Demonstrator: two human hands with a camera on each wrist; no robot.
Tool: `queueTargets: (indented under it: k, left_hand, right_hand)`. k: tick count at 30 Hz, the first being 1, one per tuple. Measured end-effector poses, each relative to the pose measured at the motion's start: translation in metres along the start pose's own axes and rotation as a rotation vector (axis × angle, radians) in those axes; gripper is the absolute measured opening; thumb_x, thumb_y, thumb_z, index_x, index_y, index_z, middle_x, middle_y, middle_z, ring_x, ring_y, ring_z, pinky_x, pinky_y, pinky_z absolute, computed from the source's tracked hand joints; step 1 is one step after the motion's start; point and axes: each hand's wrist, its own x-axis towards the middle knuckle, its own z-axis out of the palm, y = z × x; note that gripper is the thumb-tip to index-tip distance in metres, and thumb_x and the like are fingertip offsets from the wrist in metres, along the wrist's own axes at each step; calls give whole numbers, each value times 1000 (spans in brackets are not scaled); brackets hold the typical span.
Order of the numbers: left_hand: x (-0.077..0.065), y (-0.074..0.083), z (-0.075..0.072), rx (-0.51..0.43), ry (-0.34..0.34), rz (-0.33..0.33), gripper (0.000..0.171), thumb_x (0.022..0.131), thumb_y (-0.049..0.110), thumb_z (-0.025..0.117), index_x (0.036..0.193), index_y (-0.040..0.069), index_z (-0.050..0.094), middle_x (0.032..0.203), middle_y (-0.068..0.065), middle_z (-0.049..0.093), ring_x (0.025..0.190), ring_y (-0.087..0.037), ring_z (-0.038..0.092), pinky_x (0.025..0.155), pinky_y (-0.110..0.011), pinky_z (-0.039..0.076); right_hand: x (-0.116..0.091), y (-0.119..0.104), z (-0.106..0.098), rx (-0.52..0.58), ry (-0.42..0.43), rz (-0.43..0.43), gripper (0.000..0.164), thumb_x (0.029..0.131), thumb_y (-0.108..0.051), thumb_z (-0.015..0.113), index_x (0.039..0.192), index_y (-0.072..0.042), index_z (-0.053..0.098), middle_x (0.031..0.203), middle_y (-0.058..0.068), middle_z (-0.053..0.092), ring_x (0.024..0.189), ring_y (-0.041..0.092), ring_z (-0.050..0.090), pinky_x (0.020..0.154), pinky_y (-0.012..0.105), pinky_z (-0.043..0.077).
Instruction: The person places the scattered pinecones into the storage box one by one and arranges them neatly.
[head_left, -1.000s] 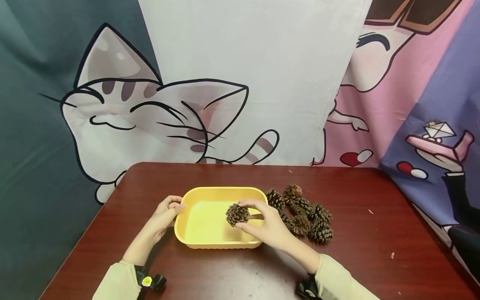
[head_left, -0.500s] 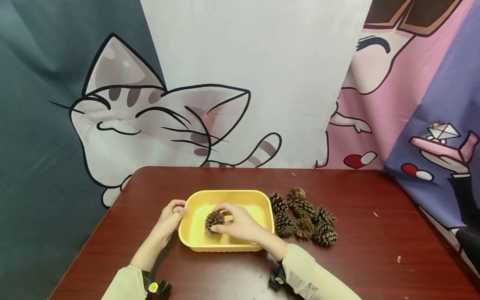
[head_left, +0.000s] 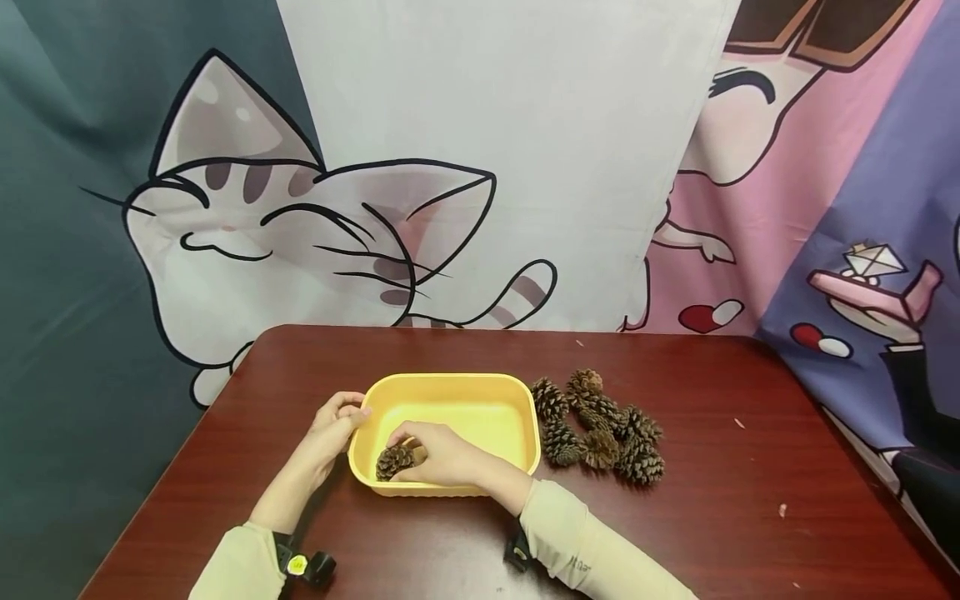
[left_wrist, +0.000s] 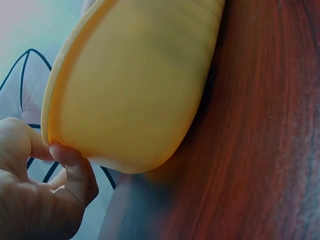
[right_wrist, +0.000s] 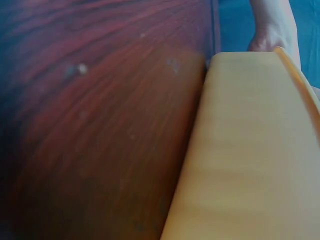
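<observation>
A yellow plastic basin (head_left: pixel 480 387) with rounded corners stands on the table. At its left rim my left hand (head_left: pixel 330 433) pinches the edge between thumb and fingers, which the left wrist view shows close up at the basin wall (left_wrist: pixel 135 85). Inside the basin, at the near left corner, my right hand (head_left: pixel 446 458) holds a brown pine cone (head_left: pixel 393 462) by its sides. Only the basin's outer wall (right_wrist: pixel 245 150) shows in the right wrist view; the right hand and pine cone are hidden there.
Several pine cones (head_left: pixel 600 450) lie in a cluster on the table just right of the basin. The dark red wooden table (head_left: pixel 720 500) carries a few small pale flakes. A cartoon-printed cloth (head_left: pixel 480 100) hangs behind the far edge.
My right hand has carried the pine cone leftward and toward me, from above the basin's right part down to its near left corner. The left hand keeps its grip on the rim.
</observation>
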Motion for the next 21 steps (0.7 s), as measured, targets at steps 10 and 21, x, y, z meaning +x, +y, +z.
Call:
queueTargets:
  k: [10,21]
  left_hand:
    - [2,1,1,0,-2,-5,35,94,8,50,124,-2,35,79,5,57,70,-6,57,60,-24,50]
    - [0,-1,-1,-11,-8,-7,37,95,8,50,127,-2,34,80,5,58,71,-7,58,60,-24,51]
  right_hand:
    - [-1,-2,-1,40,-33,25,38,79,-21,76,113,-20,58,114,-6,63,106,5,58,90,16,42]
    - [-1,0,0,-5,-98,44,53,84,-30,69,133,-22,50,124,-5,60,107,4,56,89,18,42]
